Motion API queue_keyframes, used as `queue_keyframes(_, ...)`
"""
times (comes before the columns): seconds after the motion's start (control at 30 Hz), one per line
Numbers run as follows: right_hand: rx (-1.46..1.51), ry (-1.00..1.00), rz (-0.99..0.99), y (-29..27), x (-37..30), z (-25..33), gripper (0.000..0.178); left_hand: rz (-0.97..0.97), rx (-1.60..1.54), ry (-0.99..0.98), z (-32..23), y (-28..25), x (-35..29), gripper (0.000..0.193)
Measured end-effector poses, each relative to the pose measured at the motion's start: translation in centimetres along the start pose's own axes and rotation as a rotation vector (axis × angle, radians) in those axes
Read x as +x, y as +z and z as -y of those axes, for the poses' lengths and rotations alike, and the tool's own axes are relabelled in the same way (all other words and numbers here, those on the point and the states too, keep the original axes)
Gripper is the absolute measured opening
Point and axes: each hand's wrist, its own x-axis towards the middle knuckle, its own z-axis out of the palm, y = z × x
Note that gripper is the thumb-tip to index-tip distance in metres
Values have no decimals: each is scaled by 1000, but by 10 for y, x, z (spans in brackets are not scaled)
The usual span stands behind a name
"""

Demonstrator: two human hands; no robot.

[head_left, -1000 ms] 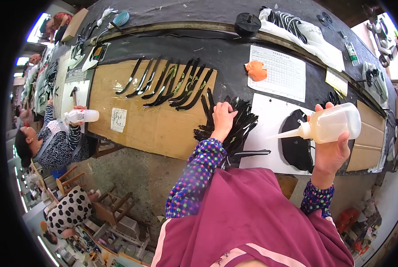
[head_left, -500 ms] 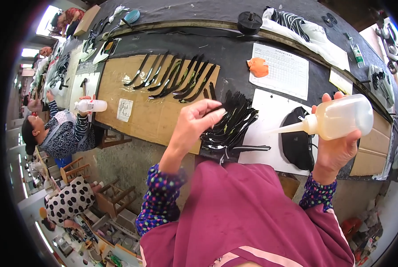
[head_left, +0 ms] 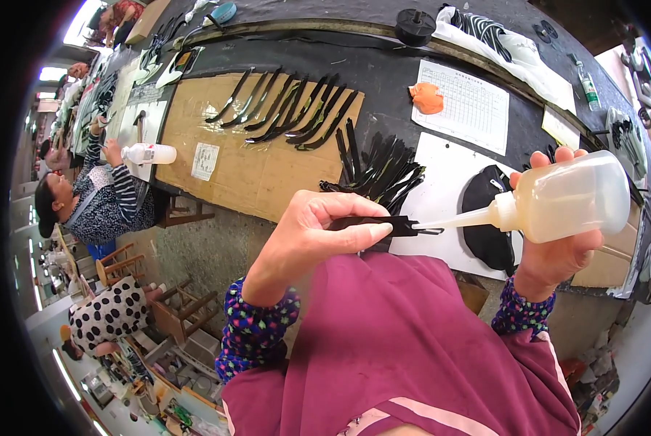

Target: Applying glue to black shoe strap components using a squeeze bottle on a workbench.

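Observation:
My left hand (head_left: 307,236) pinches a short black strip (head_left: 404,226) between thumb and fingers, above the table's near edge. My right hand (head_left: 554,265) is wrapped round a translucent squeeze bottle (head_left: 576,196) of pale yellowish liquid, tipped sideways. Its long thin nozzle (head_left: 456,219) points left, its tip at the strip's right end; whether they touch I cannot tell. Just beyond my left hand lies a heap of glossy black strips (head_left: 383,167). More curved black strips (head_left: 267,109) are laid side by side on a cardboard sheet (head_left: 252,174).
A black zippered pouch (head_left: 487,225) lies on a white board (head_left: 441,160). Behind it are a printed sheet (head_left: 478,109) with an orange piece (head_left: 427,98), a black spool (head_left: 415,27) and a plastic bottle (head_left: 587,87). A co-worker (head_left: 100,203) sits at left near a white bottle (head_left: 149,154).
My left hand has come away from the heap toward me with a black strip. The squeeze bottle has shifted slightly right, and its nozzle now meets or nears the strip's end.

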Motion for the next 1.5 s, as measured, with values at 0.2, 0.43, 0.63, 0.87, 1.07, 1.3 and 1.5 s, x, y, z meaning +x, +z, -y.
queue_keyframes(0.2, -38, -3, -19, -1, -3, -1, 85, 8, -11, -8, 2, -2, -3, 18)
queue_keyframes(0.43, -55, 1, -59, 9, -3, -3, 85, 24, -53, -14, 2, -5, -4, 18)
queue_keyframes(0.63, -15, 3, -7, 2, -3, -2, 87, 27, -29, 1, 2, -7, -3, 17)
queue_keyframes(0.87, -3, 20, -41, 15, -1, -4, 94, 96, -40, -23, 2, -9, -2, 16)
queue_keyframes(1.07, 16, 11, -28, 16, 1, -5, 88, 101, -2, -20, 2, -10, -2, 16)
queue_keyframes(1.3, -8, 6, -28, 13, 2, -5, 89, 85, -30, -27, 2, -9, 0, 16)
queue_keyframes(1.5, 10, 8, -20, 9, 2, -6, 88, 45, -47, -7, 4, -7, 2, 16)
